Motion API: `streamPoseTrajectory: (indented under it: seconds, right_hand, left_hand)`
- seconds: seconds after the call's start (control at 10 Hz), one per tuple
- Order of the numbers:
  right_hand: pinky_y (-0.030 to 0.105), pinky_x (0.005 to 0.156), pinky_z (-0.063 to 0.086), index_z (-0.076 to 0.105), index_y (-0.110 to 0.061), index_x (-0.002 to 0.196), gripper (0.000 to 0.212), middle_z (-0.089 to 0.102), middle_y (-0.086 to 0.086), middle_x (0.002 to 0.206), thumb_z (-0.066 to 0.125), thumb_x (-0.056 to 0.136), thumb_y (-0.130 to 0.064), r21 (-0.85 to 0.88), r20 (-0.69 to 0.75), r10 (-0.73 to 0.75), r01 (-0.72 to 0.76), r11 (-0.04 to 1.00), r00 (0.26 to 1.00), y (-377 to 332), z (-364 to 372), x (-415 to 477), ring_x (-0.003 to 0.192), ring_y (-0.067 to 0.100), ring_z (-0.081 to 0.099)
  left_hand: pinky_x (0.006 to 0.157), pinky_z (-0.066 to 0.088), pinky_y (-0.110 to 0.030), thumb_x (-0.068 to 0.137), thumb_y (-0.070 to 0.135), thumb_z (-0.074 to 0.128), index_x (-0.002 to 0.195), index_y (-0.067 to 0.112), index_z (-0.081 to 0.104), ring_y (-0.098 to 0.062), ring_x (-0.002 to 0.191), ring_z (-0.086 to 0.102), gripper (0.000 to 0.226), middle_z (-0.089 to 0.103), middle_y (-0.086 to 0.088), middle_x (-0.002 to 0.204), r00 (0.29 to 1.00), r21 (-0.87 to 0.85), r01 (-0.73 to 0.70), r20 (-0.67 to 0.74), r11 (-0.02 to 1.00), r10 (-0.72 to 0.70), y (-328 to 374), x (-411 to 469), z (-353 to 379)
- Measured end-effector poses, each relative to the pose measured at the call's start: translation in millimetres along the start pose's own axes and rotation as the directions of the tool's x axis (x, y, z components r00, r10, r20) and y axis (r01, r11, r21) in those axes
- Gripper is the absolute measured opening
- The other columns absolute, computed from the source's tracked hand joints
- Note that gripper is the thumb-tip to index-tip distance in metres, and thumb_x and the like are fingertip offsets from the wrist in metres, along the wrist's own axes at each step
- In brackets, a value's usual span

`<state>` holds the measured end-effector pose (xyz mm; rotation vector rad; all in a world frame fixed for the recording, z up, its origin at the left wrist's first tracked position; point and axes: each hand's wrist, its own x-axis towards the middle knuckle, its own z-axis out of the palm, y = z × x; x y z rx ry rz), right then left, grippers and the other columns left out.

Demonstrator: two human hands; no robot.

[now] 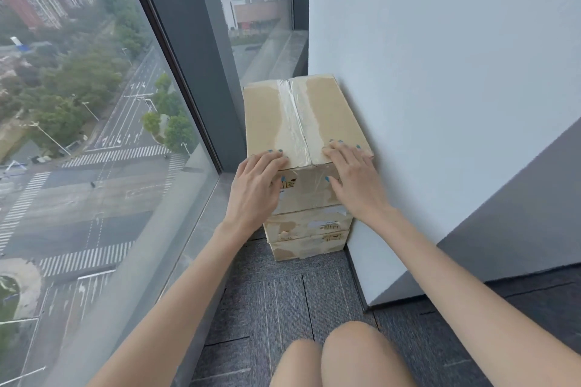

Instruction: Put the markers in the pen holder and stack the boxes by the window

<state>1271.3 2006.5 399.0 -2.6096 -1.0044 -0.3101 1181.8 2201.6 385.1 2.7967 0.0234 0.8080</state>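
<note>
A stack of three taped cardboard boxes stands on the carpet in the corner between the window and a white wall. The top box (301,116) is the tallest; two flatter boxes (309,225) lie under it. My left hand (256,185) rests on the top box's near left corner, fingers straight on the lid and thumb on the front face. My right hand (353,176) lies the same way on the near right corner. No markers or pen holder are in view.
A floor-to-ceiling window (94,135) with a dark frame (201,72) runs along the left, with a stone sill at its base. The white wall (440,104) closes the right side. Grey carpet tiles (283,298) cover the floor; my knees show at the bottom.
</note>
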Motion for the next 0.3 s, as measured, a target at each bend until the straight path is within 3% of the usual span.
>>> streamPoseTrajectory:
  seconds: [0.1, 0.2, 0.3]
  right_hand:
    - [0.041, 0.118, 0.019, 0.041, -0.011, 0.140, 0.057, 0.037, 0.008, 0.150, 0.057, 0.085, -0.008, -0.026, 0.111, 0.025, -0.022, 0.999, 0.993, -5.9, -12.5, -3.8, 0.140, 0.026, 0.032]
    - [0.037, 0.118, 0.017, 0.038, -0.010, 0.142, 0.054, 0.035, 0.008, 0.151, 0.050, 0.089, -0.006, 0.026, 0.183, 0.031, -0.036, 0.999, 0.983, -26.8, -51.0, -3.6, 0.141, 0.024, 0.031]
    - [0.032, 0.114, 0.024, 0.039, -0.009, 0.141, 0.048, 0.039, 0.007, 0.148, 0.044, 0.093, -0.006, 0.087, 0.239, 0.038, -0.060, 0.994, 0.970, -51.9, -100.4, -4.6, 0.138, 0.021, 0.034]
  left_hand:
    - [0.110, 0.031, -0.035, 0.090, 0.010, 0.054, 0.129, 0.017, 0.056, -0.017, 0.130, 0.046, 0.040, 0.054, 0.003, 0.138, 0.993, 0.033, 0.032, 0.111, 0.999, -0.035, 9.1, -1.6, -9.0]
    - [0.111, 0.029, -0.038, 0.090, 0.011, 0.052, 0.131, 0.017, 0.055, -0.020, 0.133, 0.045, 0.041, 0.053, 0.000, 0.142, 0.966, 0.035, 0.060, 0.250, 0.998, -0.066, 20.8, 7.6, -40.7]
    - [0.112, 0.029, -0.038, 0.092, 0.012, 0.051, 0.131, 0.018, 0.054, -0.021, 0.135, 0.043, 0.040, 0.052, -0.001, 0.142, 0.926, -0.008, 0.104, 0.365, 0.995, -0.094, 39.6, 18.1, -84.0]
